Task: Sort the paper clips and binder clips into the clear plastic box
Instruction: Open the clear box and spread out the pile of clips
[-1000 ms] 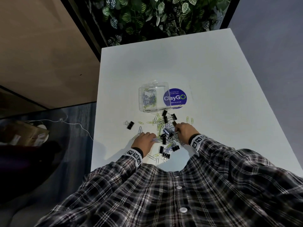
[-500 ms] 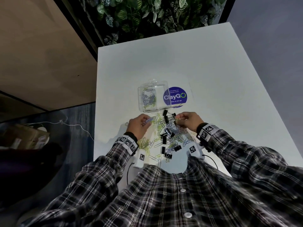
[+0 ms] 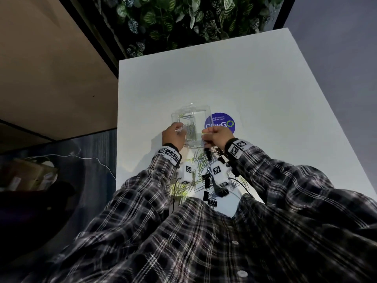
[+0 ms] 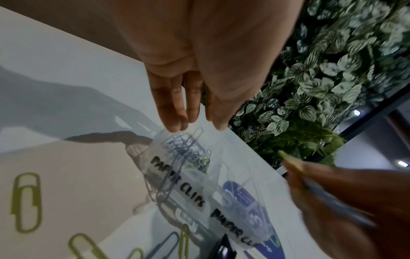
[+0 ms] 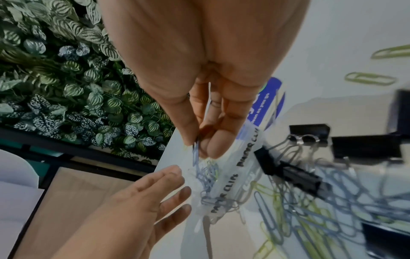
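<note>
On the white table [image 3: 255,82], backed by a wall of patterned green leaves [image 3: 183,19], a person in a plaid shirt [image 3: 204,242] reaches both hands over a clear plastic box [image 3: 190,114]. That box sits near the table's middle, just left of a round blue ClayGO sticker [image 3: 221,120], and its near wall carries hand-lettered "PAPER CLIPS" labels [image 4: 177,182]. Blue-grey and yellow-green paper clips already lie heaped in its left compartment [image 4: 188,150].

Between the box and the person's chest spreads a loose pile of paper clips [image 5: 321,201] mixed with black binder clips [image 5: 290,172]; more binder clips [image 3: 209,198] lie at the table's near edge.

Over the box's left side, the left hand [image 3: 173,135] has its fingers [image 4: 175,105] straight and together, holding nothing, while a grey paper clip [image 4: 177,163] hangs in the air just under the fingertips above the box. At the box's right side, the right hand [image 3: 217,135] pinches a few blue-grey paper clips [image 5: 196,152] between thumb and fingertips [image 5: 214,145], right above the heap inside.
</note>
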{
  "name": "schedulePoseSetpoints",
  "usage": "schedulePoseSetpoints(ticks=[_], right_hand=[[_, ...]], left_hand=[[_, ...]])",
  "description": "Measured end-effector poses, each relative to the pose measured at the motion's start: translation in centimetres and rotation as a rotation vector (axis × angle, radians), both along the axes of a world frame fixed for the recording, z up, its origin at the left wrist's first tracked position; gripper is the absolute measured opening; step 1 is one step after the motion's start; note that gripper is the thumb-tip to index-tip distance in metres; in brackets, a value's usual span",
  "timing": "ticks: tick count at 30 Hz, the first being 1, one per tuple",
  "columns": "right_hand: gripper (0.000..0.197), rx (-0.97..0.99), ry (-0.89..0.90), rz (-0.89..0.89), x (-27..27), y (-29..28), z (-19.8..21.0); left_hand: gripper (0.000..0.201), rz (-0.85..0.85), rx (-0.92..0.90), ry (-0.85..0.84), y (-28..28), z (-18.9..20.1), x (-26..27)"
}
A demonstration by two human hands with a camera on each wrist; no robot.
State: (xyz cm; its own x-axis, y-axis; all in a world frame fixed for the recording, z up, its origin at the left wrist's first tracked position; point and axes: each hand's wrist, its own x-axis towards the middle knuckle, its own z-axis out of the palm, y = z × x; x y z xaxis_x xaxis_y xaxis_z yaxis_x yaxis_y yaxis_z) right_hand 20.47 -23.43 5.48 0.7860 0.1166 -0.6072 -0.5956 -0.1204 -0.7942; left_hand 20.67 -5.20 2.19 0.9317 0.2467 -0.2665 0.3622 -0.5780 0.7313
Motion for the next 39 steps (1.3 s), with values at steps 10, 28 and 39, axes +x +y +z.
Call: schedulePoseSetpoints(ticks=[10,28,39], right_hand=[[0.031,-0.141,-0.056,0.119,2.3,3.4,-0.9],[0.012,-0.696,-0.138,-0.053,-6.7,-15.0,-4.8],[0.035,-0.778,-0.218,0.222,-6.1,-12.6,-6.2]], left_hand=[[0.015,0.065,-0.028,0.048,3.3,-2.9,-9.8],[0.028,0.05,0.177,0.195,-1.3,-2.2,-4.0],[0.021,-0.079,0.089,-0.056,0.7,-0.3,-2.3]])
